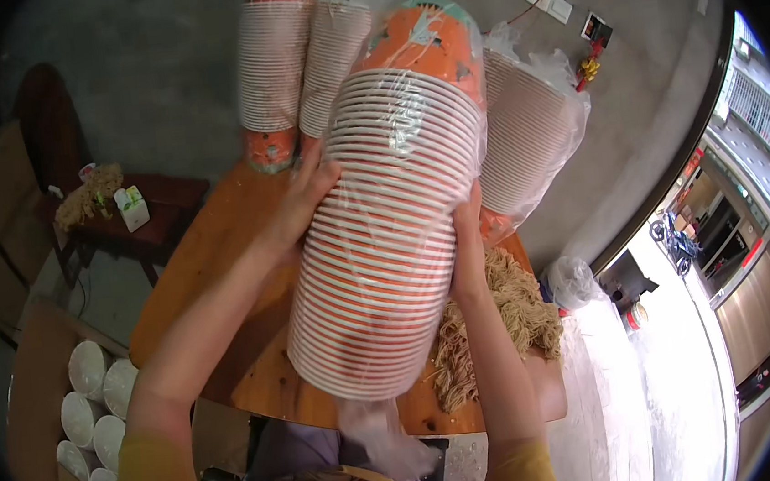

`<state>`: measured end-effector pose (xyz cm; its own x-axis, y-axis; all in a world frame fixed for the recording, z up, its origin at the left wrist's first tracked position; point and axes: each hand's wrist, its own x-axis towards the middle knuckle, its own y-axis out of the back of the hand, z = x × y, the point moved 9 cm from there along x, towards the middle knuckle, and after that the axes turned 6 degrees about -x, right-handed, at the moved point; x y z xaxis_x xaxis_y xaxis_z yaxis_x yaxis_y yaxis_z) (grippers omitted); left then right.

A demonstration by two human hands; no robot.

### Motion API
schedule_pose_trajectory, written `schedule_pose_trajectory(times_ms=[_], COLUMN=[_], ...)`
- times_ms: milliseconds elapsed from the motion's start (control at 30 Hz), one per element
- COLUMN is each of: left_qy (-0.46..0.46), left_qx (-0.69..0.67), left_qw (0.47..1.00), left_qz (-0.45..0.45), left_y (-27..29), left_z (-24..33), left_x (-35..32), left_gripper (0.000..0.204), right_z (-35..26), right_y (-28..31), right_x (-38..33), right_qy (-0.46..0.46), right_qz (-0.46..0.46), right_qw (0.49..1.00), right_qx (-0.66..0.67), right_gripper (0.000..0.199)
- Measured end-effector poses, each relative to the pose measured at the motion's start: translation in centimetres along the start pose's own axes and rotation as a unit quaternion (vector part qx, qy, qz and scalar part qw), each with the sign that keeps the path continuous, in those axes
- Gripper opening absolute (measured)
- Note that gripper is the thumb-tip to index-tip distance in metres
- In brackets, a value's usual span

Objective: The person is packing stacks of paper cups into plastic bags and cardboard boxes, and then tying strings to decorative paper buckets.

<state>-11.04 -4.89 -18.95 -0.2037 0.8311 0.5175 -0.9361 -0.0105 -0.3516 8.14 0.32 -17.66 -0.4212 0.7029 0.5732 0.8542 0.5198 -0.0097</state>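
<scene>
The left hand point(310, 197) and right hand point(468, 238), curved wide, clasp a bagged stack of cups point(389, 231) at the frame's centre, tilted above a wooden table point(191, 276). More stacks point(276, 62) stand upper centre; tan strands point(514, 307) lie lower right.

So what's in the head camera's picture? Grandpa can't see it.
A person's left fingers and right fingers clasp a tilted stack of white-rimmed orange cups in clear plastic at a wooden table. More wrapped stacks are behind, tan yarn lies at right, and white cups sit in a box at left.
</scene>
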Motion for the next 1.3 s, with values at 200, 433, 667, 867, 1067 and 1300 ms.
schedule_pose_trajectory(times_ms=[200, 433, 667, 867, 1067, 1300], left_qy=[-0.149, -0.181, -0.236, -0.273, -0.053, 0.119], left_qx=[0.035, 0.061, 0.060, 0.098, 0.139, 0.144], left_qw=[0.985, 0.981, 0.969, 0.957, 0.989, 0.982], left_qz=[-0.073, -0.039, -0.042, -0.026, 0.007, 0.001], left_y=[-2.2, -1.5, -1.4, -2.1, 6.8, 8.3], left_z=[7.4, 8.8, 9.3, 10.4, -1.1, -10.9], left_x=[5.1, 5.4, 4.5, 2.6, -5.4, -11.9], left_gripper=[0.082, 0.085, 0.086, 0.091, 0.121, 0.145], right_z=[-5.0, -4.0, -4.7, -6.3, 3.3, 12.6], right_y=[-1.6, -1.9, -2.5, -2.3, 0.2, -3.3], right_x=[4.3, 4.8, 4.1, 1.9, -8.0, -10.9], right_qy=[0.095, 0.088, 0.108, 0.127, 0.048, -0.119], right_qz=[0.012, 0.033, 0.022, -0.012, -0.103, -0.091], right_qw=[0.995, 0.995, 0.990, 0.987, 0.992, 0.987], right_qx=[-0.003, -0.031, -0.086, -0.099, -0.054, 0.052], right_gripper=[0.077, 0.081, 0.085, 0.091, 0.121, 0.138])
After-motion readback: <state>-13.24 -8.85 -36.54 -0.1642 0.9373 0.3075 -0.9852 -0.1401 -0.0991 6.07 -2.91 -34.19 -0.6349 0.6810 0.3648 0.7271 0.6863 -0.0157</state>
